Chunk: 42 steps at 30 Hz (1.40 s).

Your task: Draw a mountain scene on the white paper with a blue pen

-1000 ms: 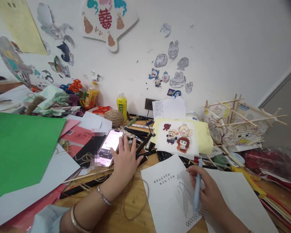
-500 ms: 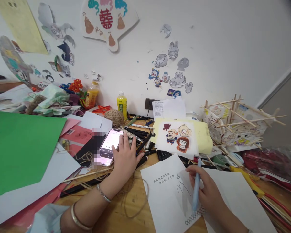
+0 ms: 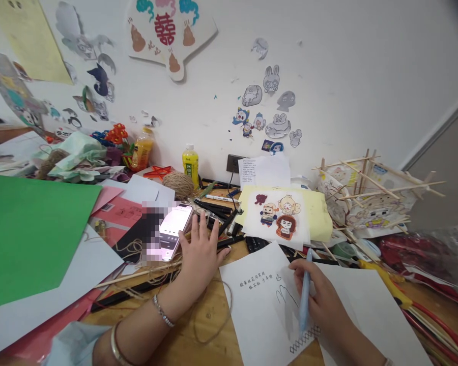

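My right hand (image 3: 326, 300) grips a light blue pen (image 3: 305, 300) that stands nearly upright over a white sheet of paper (image 3: 248, 325). Handwritten characters, a few curved strokes and a crisscross border mark this sheet. Fingers spread, my left hand (image 3: 200, 254) is beside a lit phone (image 3: 175, 229) and holds nothing. Twine (image 3: 229, 300) loops over the wood below that hand. A second white sheet (image 3: 370, 305) lies partly under my right hand and forearm.
Black markers (image 3: 213, 206) are heaped behind my left hand. Coloured cartoon drawings (image 3: 278, 218) lie behind the written sheet. A stick frame (image 3: 370, 193) and red-handled scissors (image 3: 438, 325) are at right. Green paper (image 3: 34, 234) covers the left side. Two bottles, one yellow-green (image 3: 191, 165), stand near the wall.
My left hand has shifted slightly right and down, away from the phone screen. The pen stays in my right hand, with little movement. The whole view has drifted slightly.
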Motion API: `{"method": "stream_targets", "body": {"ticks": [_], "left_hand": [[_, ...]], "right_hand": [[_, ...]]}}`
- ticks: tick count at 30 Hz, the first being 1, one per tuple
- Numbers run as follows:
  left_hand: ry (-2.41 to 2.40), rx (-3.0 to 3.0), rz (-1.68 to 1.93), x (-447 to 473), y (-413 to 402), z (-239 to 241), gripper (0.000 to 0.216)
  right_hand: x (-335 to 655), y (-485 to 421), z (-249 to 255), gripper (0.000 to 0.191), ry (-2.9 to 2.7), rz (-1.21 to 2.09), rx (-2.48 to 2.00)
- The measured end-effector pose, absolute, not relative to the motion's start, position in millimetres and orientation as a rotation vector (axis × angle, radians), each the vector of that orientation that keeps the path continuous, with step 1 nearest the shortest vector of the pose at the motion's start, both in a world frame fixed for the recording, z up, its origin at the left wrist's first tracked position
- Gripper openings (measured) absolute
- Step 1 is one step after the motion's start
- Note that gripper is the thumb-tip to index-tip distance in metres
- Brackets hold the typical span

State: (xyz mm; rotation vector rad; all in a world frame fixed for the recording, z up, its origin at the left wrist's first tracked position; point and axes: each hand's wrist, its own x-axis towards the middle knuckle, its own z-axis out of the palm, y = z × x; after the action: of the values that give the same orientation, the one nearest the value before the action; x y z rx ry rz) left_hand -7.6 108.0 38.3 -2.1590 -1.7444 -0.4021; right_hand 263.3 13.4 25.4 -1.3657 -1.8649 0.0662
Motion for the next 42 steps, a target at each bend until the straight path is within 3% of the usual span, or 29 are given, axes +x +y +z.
{"method": "stream_targets", "body": {"ticks": [17, 31, 34, 38, 42], "left_hand": [[-1.715, -2.209, -0.372, -9.3, 108.0, 41.3, 0.071], [-1.6, -2.274, -0.551, -8.0, 109.9, 38.7, 0.068], [-1.408, -2.458, -0.567, -1.9, 106.1, 36.1, 0.056], [-1.208, -2.656, -0.576, 4.4, 98.7, 33.2, 0.023], [-1.212, -2.731, -0.589, 5.8, 96.2, 28.2, 0.024]], "right_hand": [[265.0, 14.1, 17.7, 0.03, -1.867, 0.15, -1.368], [265.4, 16.4, 14.5, 0.028, -1.88, 0.136, -1.368], [265.2, 18.5, 12.7, 0.033, -1.872, 0.147, -1.359], [263.6, 18.4, 17.2, 0.031, -1.842, 0.166, -1.358], [258.3, 13.3, 30.4, 0.017, -1.738, 0.27, -1.354]]}}
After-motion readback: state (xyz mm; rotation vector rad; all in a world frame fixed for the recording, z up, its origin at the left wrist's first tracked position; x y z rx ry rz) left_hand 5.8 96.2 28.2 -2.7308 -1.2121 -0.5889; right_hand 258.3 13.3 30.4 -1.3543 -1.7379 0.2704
